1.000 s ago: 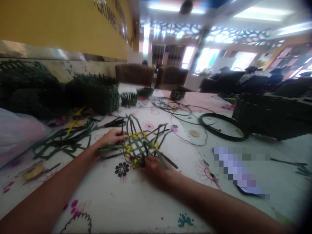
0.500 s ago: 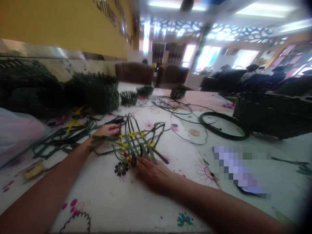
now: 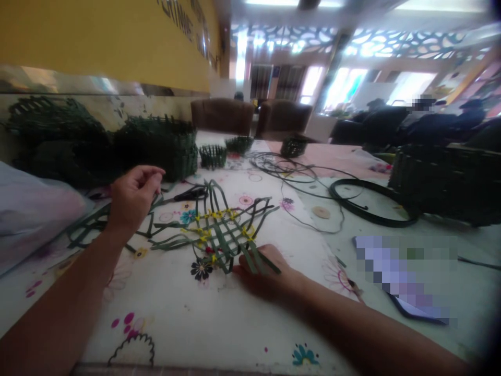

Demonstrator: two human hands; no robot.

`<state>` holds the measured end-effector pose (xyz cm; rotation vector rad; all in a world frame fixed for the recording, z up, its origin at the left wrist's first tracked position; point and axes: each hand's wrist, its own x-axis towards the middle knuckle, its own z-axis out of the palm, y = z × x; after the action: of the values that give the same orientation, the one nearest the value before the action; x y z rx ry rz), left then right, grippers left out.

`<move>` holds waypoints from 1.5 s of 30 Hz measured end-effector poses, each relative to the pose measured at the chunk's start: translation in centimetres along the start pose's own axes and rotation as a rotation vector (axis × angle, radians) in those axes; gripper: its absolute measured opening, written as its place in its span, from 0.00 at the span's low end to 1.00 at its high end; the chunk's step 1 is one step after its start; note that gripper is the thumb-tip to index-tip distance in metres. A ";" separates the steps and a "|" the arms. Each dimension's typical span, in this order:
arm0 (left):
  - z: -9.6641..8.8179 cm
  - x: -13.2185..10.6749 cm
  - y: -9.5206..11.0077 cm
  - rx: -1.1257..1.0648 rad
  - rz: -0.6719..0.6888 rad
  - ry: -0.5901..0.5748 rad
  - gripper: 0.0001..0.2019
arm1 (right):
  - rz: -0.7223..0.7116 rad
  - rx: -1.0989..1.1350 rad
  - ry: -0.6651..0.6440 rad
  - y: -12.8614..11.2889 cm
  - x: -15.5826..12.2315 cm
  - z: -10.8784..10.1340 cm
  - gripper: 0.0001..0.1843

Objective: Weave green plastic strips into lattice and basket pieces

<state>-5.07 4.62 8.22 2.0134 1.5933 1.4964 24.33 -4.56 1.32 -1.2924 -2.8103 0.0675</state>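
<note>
Before yellow wall [image 3: 105,42], on flower-printed bench [image 3: 203,329]: woven green strips [image 3: 223,241] with yellow ties [image 3: 203,236]. Left hand [image 3: 135,193] raised, pinched narrow, contents unclear; right hand [image 3: 266,271] curled beneath strip ends [image 3: 256,263] at near right edge, grip unclear. Best to press weave flat, keeping gaps even

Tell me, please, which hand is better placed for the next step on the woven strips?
Probably the right hand: it rests at the near edge of the woven strips, with loose ends crossing over it. The left hand is off to the side, away from the weave.
</note>
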 end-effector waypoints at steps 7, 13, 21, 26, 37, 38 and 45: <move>-0.5 -8.7 4.9 0.266 0.669 -0.059 0.05 | 0.312 0.070 -0.073 0.5 0.4 -0.9 0.17; 2.6 -13.3 4.4 0.633 0.870 -0.143 0.14 | 0.405 0.130 0.090 1.6 0.3 0.8 0.14; 0.9 -12.9 5.8 0.836 0.578 -0.017 0.12 | 0.138 0.117 0.241 1.6 0.2 1.2 0.20; 1.4 -14.7 6.0 0.721 0.540 -0.148 0.21 | -0.178 0.163 0.240 0.6 -0.1 0.7 0.13; 3.0 -13.2 0.4 0.382 0.494 -0.480 0.09 | -0.009 0.255 0.494 2.4 1.3 2.1 0.22; 2.9 -13.0 0.4 0.361 0.507 -0.500 0.09 | -0.048 0.228 0.472 2.2 1.5 2.1 0.22; 2.5 -12.4 0.3 0.272 0.611 -0.518 0.07 | -0.196 0.176 0.315 1.3 2.2 2.0 0.08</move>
<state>-2.09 -4.40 -0.06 2.9113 1.0605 0.7753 23.73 -2.12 -0.72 -0.8979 -2.5777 0.0924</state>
